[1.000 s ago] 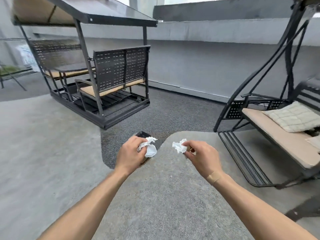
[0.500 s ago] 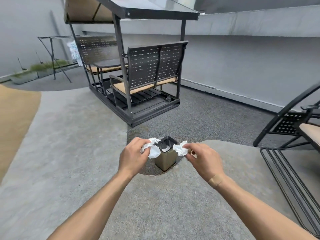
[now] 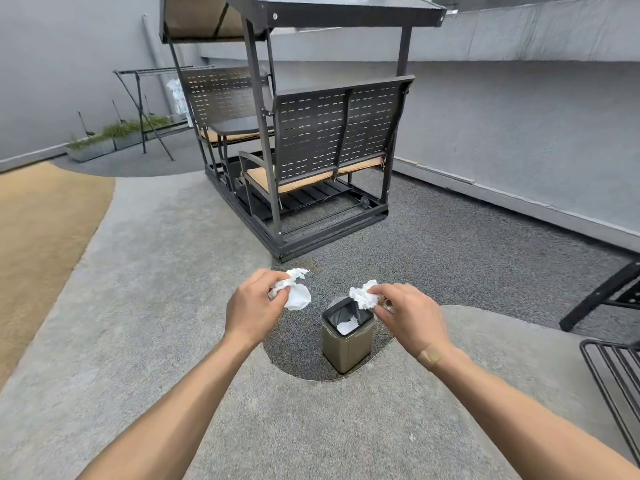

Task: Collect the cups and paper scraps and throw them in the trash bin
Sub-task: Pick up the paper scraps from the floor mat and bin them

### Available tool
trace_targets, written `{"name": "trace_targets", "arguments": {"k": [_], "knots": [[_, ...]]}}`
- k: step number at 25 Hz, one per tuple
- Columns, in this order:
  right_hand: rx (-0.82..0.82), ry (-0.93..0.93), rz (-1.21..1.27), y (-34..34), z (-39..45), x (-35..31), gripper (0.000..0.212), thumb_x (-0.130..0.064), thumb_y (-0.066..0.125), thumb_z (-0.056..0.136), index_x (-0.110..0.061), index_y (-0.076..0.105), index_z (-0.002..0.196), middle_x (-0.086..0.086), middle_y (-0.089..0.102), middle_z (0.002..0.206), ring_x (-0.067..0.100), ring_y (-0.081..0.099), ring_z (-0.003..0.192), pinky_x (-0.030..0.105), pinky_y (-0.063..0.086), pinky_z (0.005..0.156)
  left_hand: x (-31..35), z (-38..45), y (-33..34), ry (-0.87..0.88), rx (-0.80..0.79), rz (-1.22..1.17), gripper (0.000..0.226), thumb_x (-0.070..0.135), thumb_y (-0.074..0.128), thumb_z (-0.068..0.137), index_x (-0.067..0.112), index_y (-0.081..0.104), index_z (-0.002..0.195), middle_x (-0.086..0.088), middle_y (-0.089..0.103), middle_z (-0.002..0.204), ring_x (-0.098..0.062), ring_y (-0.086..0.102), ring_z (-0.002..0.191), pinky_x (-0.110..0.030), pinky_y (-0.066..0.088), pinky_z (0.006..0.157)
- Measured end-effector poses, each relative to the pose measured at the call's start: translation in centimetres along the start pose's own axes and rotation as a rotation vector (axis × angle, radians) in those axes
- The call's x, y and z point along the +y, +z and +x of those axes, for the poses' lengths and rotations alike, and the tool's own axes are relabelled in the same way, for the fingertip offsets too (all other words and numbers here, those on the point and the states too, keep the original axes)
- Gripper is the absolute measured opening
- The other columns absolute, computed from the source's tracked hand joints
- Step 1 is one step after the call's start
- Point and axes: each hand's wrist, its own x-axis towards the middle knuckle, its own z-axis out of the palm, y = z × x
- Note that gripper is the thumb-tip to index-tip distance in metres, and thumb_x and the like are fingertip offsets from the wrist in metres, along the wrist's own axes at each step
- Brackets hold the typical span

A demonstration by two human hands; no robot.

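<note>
— Both hands are out in front, right? What is each one doing?

— Yes. Left hand (image 3: 254,311) is clenched around a white paper wad (image 3: 294,294), with part of the wad sticking out past the fingertips to the right. Right hand (image 3: 410,315) pinches a smaller scrap (image 3: 363,295) between thumb and fingers.

— Where is the bin?

— On the ground between the two hands, a bit nearer the right one. The bin (image 3: 346,348) is small, square and tan, with a dark liner at its open top. It stands upright on a dark gravel patch (image 3: 450,258).

— Is anything in it already?

— Some white paper (image 3: 346,325) lies inside, seen through the opening.

— And the scraps in the hands, are they over the bin?

— The scrap in the right hand overlaps the bin's far right rim in this view. The wad in the left hand sits to the left of the bin, over the gravel. How high above the opening either is, I cannot tell.

— Any cups?

— Whether the left hand's wad hides one, I cannot tell.

— What else is around?

— A dark metal swing bench (image 3: 329,143) with a canopy and tan cushions stands farther off, beyond the bin. Pale concrete (image 3: 156,271) curves around the gravel on the near and left sides. A tan bandage (image 3: 429,355) sits on the right wrist.
</note>
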Motion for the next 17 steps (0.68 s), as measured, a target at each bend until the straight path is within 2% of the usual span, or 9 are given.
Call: {"name": "trace_targets", "arguments": {"k": [10, 13, 17], "knots": [[-0.004, 0.078, -0.073, 10.4, 15.8, 4.3, 0.027, -0.032, 0.075, 0.077, -0.036, 0.064, 0.102, -0.012, 0.067, 0.084, 0.012, 0.061, 0.078, 0.024, 0.040, 0.058, -9.0, 16.9, 10.4, 0.040, -0.167, -0.041, 0.013, 0.032, 0.065, 0.088, 0.033, 0.068, 0.101, 0.018, 0.062, 0.100, -0.006, 0.055, 0.086, -0.026, 0.038, 0.067], [-0.037, 0.148, -0.081, 13.4, 20.6, 5.3, 0.028, -0.036, 0.073, 0.080, -0.036, 0.064, 0.106, -0.010, 0.068, 0.090, 0.011, 0.061, 0.081, 0.026, 0.046, 0.062, -11.5, 22.3, 13.4, 0.045, -0.228, -0.077, 0.014, 0.033, 0.064, 0.088, 0.035, 0.068, 0.102, 0.022, 0.060, 0.101, -0.002, 0.054, 0.087, -0.024, 0.037, 0.067], [-0.065, 0.229, -0.069, 16.2, 25.1, 6.9, 0.029, -0.039, 0.070, 0.081, -0.037, 0.062, 0.108, -0.010, 0.067, 0.091, 0.006, 0.055, 0.080, 0.032, 0.052, 0.069, -13.7, 27.3, 17.5, 0.012, -0.319, -0.108, 0.016, 0.035, 0.064, 0.088, 0.035, 0.068, 0.104, 0.020, 0.062, 0.104, -0.006, 0.055, 0.089, -0.028, 0.044, 0.072]]}}
